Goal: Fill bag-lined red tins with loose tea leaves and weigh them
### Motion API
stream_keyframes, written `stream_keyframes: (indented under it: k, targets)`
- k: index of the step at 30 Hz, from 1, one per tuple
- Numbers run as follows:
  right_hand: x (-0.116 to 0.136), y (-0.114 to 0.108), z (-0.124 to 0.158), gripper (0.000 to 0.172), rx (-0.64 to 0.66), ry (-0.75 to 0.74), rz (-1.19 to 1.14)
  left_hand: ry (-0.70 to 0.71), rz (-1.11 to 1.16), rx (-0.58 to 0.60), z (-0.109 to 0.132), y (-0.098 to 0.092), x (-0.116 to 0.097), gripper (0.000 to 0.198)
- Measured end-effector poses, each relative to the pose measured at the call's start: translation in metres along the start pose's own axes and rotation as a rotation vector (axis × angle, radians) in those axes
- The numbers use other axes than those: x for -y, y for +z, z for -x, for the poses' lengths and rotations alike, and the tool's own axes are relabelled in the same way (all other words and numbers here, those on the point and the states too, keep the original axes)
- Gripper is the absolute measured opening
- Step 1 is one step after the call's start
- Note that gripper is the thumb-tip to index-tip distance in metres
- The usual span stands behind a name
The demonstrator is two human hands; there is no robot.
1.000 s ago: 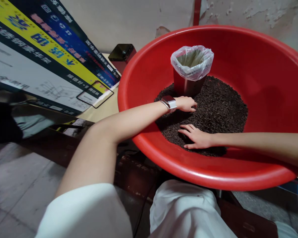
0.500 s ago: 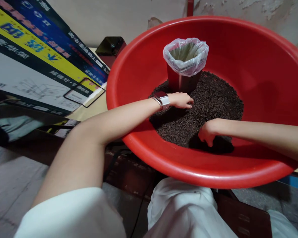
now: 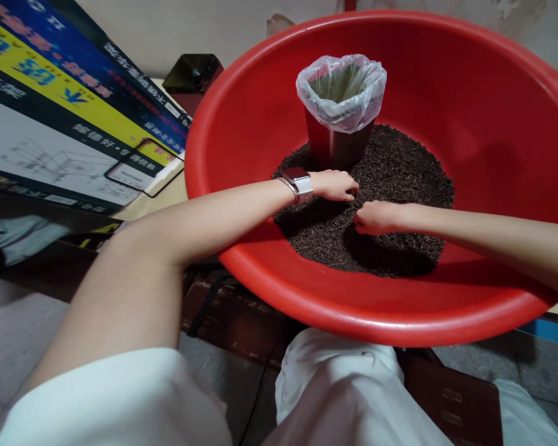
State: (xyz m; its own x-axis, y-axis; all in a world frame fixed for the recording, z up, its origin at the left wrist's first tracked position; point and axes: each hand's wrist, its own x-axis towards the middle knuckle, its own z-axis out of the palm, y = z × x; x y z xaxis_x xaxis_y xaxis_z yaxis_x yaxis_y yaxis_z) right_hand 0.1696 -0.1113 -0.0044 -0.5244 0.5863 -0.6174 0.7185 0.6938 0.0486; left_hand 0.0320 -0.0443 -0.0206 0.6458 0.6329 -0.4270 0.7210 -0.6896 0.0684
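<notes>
A wide red plastic basin (image 3: 265,275) holds a spread of dark, dry shreds that look like loose tea leaves (image 3: 404,161). My left hand (image 3: 335,185), with a watch on its wrist, is low over the middle of the leaves, fingers curled downward and close together. Just to its right and nearer me, my right hand (image 3: 376,218) is closed, its fingertips bent toward the leaves. Whatever either hand pinches is hidden or too small to make out. Behind my left hand a dark bin (image 3: 337,145) lined with a clear plastic bag (image 3: 372,102) stands upright in the leaves.
On the left, a large printed carton (image 3: 69,133) leans beside the basin. A dark box (image 3: 191,74) sits behind the basin's left rim. My knees in white cloth (image 3: 339,378) are below the front rim, with a dark red stool-like panel (image 3: 453,396) beside them.
My right hand has moved left and away from me across the leaves, closer to my left hand. My left hand stays about where it was over the leaves. The view has shifted slightly.
</notes>
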Motion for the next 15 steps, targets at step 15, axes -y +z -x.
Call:
stream_keyframes:
  k: [15]
  targets:
    - [0.012,0.054,-0.013,0.067,0.187,-0.009,-0.995,0.035,0.007,-0.013,-0.001,0.001,0.001,0.041]
